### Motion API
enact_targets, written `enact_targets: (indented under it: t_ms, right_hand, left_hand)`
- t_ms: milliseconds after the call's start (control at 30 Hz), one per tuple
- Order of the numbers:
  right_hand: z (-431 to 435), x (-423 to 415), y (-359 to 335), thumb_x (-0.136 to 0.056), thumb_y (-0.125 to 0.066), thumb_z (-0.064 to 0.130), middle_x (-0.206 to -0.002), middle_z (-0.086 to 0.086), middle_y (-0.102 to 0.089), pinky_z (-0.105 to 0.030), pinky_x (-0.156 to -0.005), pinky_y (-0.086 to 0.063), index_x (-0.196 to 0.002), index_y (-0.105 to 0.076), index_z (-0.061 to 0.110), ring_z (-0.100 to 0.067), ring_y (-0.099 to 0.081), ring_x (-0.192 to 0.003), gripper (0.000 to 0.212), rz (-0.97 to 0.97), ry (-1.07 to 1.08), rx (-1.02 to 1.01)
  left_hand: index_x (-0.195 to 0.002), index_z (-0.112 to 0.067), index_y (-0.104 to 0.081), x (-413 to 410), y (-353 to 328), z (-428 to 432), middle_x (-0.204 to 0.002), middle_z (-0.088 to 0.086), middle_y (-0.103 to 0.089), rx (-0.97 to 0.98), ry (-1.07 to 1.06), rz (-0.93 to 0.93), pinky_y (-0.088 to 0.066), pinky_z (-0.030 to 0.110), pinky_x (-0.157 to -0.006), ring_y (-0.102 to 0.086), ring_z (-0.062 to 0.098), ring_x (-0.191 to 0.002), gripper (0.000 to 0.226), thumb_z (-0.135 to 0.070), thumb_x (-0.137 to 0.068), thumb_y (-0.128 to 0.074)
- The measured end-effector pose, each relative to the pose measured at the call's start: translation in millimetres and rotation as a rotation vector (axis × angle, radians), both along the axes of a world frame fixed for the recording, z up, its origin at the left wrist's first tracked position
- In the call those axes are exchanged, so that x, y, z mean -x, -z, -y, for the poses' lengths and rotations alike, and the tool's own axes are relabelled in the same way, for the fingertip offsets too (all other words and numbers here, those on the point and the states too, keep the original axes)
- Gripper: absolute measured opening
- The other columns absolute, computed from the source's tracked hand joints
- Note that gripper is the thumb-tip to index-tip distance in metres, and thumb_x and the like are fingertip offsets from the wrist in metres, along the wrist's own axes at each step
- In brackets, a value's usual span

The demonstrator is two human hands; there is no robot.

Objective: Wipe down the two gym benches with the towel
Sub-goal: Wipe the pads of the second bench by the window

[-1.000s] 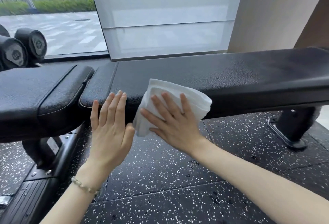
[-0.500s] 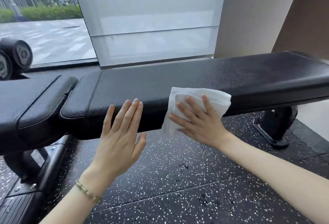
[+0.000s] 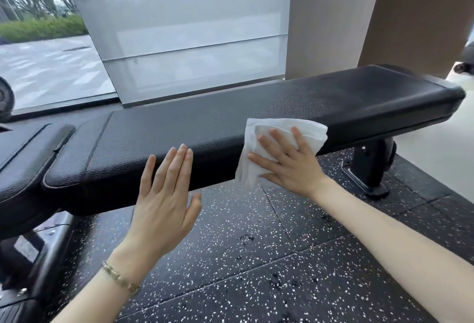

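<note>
Just right of centre, right hand [image 3: 289,166] flat, fingers [image 3: 298,139] straight and spread, pressing white towel [image 3: 311,129] onto front edge of bench [image 3: 205,122]; lower centre, left hand [image 3: 164,207] open, fingers together, at bench edge.

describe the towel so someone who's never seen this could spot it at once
Start at the long black padded bench across the middle. On its near edge, toward the right end, the right hand presses flat on the towel. It is crumpled, and the only white thing against the black padding.
</note>
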State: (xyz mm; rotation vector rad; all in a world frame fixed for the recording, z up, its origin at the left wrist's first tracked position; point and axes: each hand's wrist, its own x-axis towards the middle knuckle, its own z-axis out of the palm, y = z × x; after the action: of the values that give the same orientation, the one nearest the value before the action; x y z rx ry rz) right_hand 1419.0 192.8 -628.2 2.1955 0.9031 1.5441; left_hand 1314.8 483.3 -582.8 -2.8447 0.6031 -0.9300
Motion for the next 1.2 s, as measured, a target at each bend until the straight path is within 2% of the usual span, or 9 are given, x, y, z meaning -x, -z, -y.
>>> enact_targets:
  t_ms: [200,300,467,633,733,833,933,1133,1200]
  right_hand:
    - [-29,12,10,-0.097,-0.027,0.056,-0.158,-0.008,0.011,-0.059,-0.112,-0.008,-0.151,-0.004,0.026,-0.031,-0.001,-0.145,0.066,-0.111,0.040,-0.322]
    - [-55,14,9,-0.098,-0.028,0.054,-0.158,-0.005,0.012,-0.056,-0.114,-0.006,-0.151,-0.001,0.026,-0.027,0.001,-0.146,0.065,-0.131,-0.017,-0.294]
    - [10,6,13,-0.100,-0.026,0.050,-0.159,-0.002,0.007,-0.051,-0.116,-0.005,-0.145,-0.026,0.029,-0.024,-0.003,-0.146,0.050,-0.114,0.030,-0.253]
    - [55,2,17,-0.100,-0.020,0.049,-0.158,-0.006,0.014,-0.056,-0.113,-0.004,-0.151,0.000,0.025,-0.029,0.005,-0.145,0.060,-0.155,0.118,-0.371]
    - [25,12,18,-0.101,-0.021,0.045,-0.157,-0.010,0.018,-0.061,-0.112,-0.005,-0.151,0.004,0.020,-0.032,0.006,-0.145,0.061,-0.234,0.120,-0.509]
    - [11,16,19,-0.101,-0.019,0.046,-0.157,-0.008,0.017,-0.059,-0.113,-0.004,-0.151,0.005,0.021,-0.030,0.006,-0.145,0.060,-0.290,0.073,-0.465]
    - [33,14,11,-0.102,-0.017,0.046,-0.158,-0.004,0.015,-0.053,-0.115,-0.004,-0.151,0.005,0.025,-0.025,0.004,-0.146,0.058,-0.281,0.069,-0.372]
    - [109,14,6,-0.102,-0.014,0.045,-0.153,-0.023,-0.015,-0.053,-0.114,-0.002,-0.150,0.009,0.021,-0.025,0.010,-0.144,0.059,-0.381,0.228,-0.722]
    - [96,15,5,-0.102,-0.014,0.043,-0.154,-0.022,-0.009,-0.055,-0.114,-0.002,-0.150,0.006,0.018,-0.027,0.011,-0.144,0.058,-0.381,0.195,-0.755]
  left_hand:
    - [-0.145,0.001,-0.029,-11,-3,37,-0.151,0.015,-0.030,-0.016,0.062,-0.012,-0.012,0.051,-0.116,-0.023,0.027,-0.141,0.064,-0.034,-0.091,-0.033]
    - [-0.144,0.001,-0.029,-16,-2,60,-0.151,0.016,-0.030,0.011,0.068,-0.022,-0.012,0.051,-0.115,-0.024,0.027,-0.141,0.063,-0.033,-0.091,-0.031]
    - [-0.144,0.000,-0.030,-21,-3,83,-0.150,0.016,-0.032,0.024,0.052,-0.036,-0.011,0.049,-0.116,-0.025,0.027,-0.140,0.063,-0.033,-0.092,-0.029]
    - [-0.145,0.000,-0.029,-23,-3,85,-0.150,0.015,-0.032,-0.005,0.048,-0.041,-0.012,0.049,-0.115,-0.024,0.025,-0.141,0.063,-0.034,-0.091,-0.029]
    - [-0.145,0.000,-0.029,-24,-1,91,-0.150,0.015,-0.032,0.005,0.061,-0.050,-0.011,0.049,-0.115,-0.024,0.025,-0.141,0.063,-0.033,-0.091,-0.030]
    - [-0.144,0.000,-0.031,-27,-1,107,-0.149,0.015,-0.033,0.016,0.099,-0.053,-0.012,0.049,-0.116,-0.025,0.025,-0.140,0.063,-0.033,-0.091,-0.030]
    - [-0.144,0.000,-0.032,-29,0,126,-0.149,0.015,-0.034,0.029,0.124,-0.058,-0.013,0.050,-0.115,-0.025,0.025,-0.140,0.062,-0.034,-0.092,-0.028]
    - [-0.144,-0.003,-0.032,-35,-3,151,-0.150,0.012,-0.033,0.018,0.117,-0.065,-0.012,0.049,-0.116,-0.025,0.024,-0.141,0.063,-0.039,-0.093,-0.028]
    - [-0.144,-0.003,-0.032,-41,-7,160,-0.150,0.012,-0.033,0.043,0.102,-0.051,-0.012,0.049,-0.116,-0.026,0.026,-0.140,0.063,-0.039,-0.093,-0.029]
